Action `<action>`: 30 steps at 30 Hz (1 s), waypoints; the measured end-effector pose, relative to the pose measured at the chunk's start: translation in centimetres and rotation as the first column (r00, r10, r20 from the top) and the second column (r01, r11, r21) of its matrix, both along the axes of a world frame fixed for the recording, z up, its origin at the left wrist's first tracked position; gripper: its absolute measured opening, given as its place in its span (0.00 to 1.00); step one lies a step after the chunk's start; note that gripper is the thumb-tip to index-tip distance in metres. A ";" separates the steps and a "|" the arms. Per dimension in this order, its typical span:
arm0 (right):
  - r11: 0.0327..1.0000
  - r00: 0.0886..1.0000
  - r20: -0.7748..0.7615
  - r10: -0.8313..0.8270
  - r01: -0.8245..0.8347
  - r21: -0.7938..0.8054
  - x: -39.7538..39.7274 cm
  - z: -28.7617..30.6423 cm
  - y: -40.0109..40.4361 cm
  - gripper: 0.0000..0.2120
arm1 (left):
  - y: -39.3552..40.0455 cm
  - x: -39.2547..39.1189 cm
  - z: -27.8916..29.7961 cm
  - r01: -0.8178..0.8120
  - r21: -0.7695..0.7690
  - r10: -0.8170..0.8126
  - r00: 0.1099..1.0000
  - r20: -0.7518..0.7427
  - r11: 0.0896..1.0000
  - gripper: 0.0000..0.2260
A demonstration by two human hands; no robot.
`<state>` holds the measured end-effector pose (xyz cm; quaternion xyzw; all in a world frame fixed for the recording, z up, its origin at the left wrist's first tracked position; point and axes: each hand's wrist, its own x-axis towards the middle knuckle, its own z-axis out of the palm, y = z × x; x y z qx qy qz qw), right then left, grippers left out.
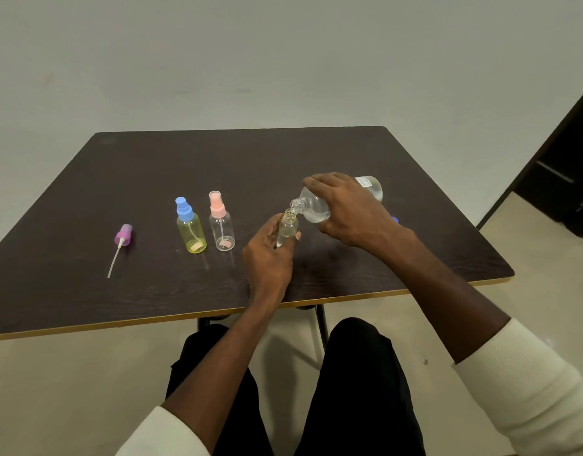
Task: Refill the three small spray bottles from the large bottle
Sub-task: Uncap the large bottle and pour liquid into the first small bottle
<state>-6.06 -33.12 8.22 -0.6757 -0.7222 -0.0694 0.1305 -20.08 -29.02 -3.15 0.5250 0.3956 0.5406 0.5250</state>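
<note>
My left hand (267, 255) grips a small clear bottle (287, 229) with its top off, held upright just above the table. My right hand (352, 213) holds the large clear bottle (316, 205) tipped on its side, its open neck touching the small bottle's mouth. Liquid lies in the large bottle's lower side. To the left stand a yellow spray bottle with a blue top (190, 227) and a clear one with a pink top (221, 222), both capped. A purple spray top (123, 240) with its white tube lies further left.
The dark wooden table (152, 179) has a light front edge near my knees. A small blue cap (395, 220) peeks out behind my right wrist. A dark doorway or cabinet stands at the far right.
</note>
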 end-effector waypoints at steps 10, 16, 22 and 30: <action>1.000 1.000 0.004 -0.001 0.001 -0.005 0.0 0.0 0.0 0.36 | -0.1 0.0 0.1 0.006 0.003 -0.006 1.000 0.013 1.000 0.19; 1.000 1.000 0.010 0.004 -0.004 0.001 0.0 0.0 0.1 0.36 | 0.0 0.0 0.0 0.015 0.007 -0.016 1.000 0.011 1.000 0.22; 1.000 1.000 0.013 0.007 -0.007 0.007 0.0 0.0 0.1 0.36 | 0.0 0.0 0.0 0.017 0.016 -0.017 1.000 0.002 1.000 0.19; 1.000 1.000 0.012 0.005 -0.005 0.000 0.0 -0.1 0.1 0.36 | 0.1 0.0 -0.1 0.013 0.014 -0.014 1.000 0.012 1.000 0.18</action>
